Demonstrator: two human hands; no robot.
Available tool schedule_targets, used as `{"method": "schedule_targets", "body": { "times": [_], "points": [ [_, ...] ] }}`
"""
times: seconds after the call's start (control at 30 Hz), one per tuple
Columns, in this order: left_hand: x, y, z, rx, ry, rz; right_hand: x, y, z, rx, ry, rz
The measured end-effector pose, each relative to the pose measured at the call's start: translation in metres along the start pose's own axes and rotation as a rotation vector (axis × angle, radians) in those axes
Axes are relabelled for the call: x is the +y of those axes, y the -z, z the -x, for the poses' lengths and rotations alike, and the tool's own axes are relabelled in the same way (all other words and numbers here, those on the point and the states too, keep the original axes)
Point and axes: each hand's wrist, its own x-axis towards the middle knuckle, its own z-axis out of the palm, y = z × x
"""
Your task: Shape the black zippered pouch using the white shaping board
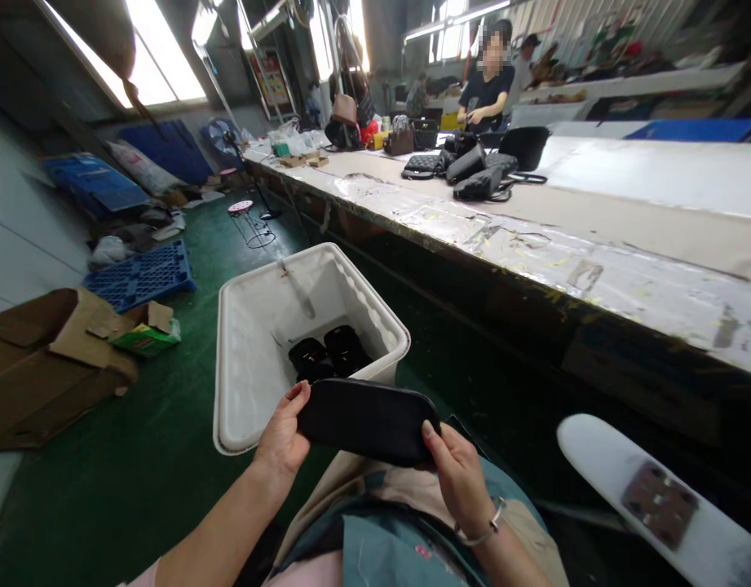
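Note:
A flat black panel with rounded corners [368, 420], perhaps a bag piece, is held level over my lap between both hands. Its left end is pinched by my left hand [286, 428], thumb on top. At the other end my right hand [457, 465] grips it, the thumb pressed on the upper face and the fingers hidden beneath. Just beyond the panel stands a white plastic bin [314, 297], its near rim partly covered by the piece. Several dark pieces [329, 350] with small shiny metal bits lie at its bottom.
A long worktable [424, 216] runs along the right, bearing black handbags [473, 167]. Another person [488, 86] stands behind it. A white board with a brown patch [650, 489] juts in at lower right. Cardboard boxes [50, 359] and a blue pallet [143, 273] lie left.

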Motion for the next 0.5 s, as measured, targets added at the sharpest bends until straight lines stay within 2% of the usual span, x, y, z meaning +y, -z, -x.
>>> {"method": "schedule_targets", "body": {
  "times": [0.13, 0.23, 0.3, 0.4, 0.5],
  "points": [
    [-0.001, 0.012, -0.003, -0.085, 0.068, 0.027, 0.003, 0.000, -0.003, 0.000, 0.130, 0.174],
    [-0.006, 0.025, -0.004, -0.145, 0.173, 0.028, -0.001, 0.000, -0.005, 0.014, 0.240, 0.405],
    [-0.009, 0.031, -0.004, -0.165, 0.167, 0.046, -0.006, 0.000, -0.006, 0.032, 0.274, 0.562],
    [-0.013, 0.034, -0.003, -0.191, 0.111, 0.084, -0.015, -0.001, -0.005, 0.095, 0.255, 0.715],
    [-0.016, 0.034, 0.000, -0.206, 0.077, 0.105, -0.020, 0.002, -0.003, 0.159, 0.172, 0.677]
  ]
}}
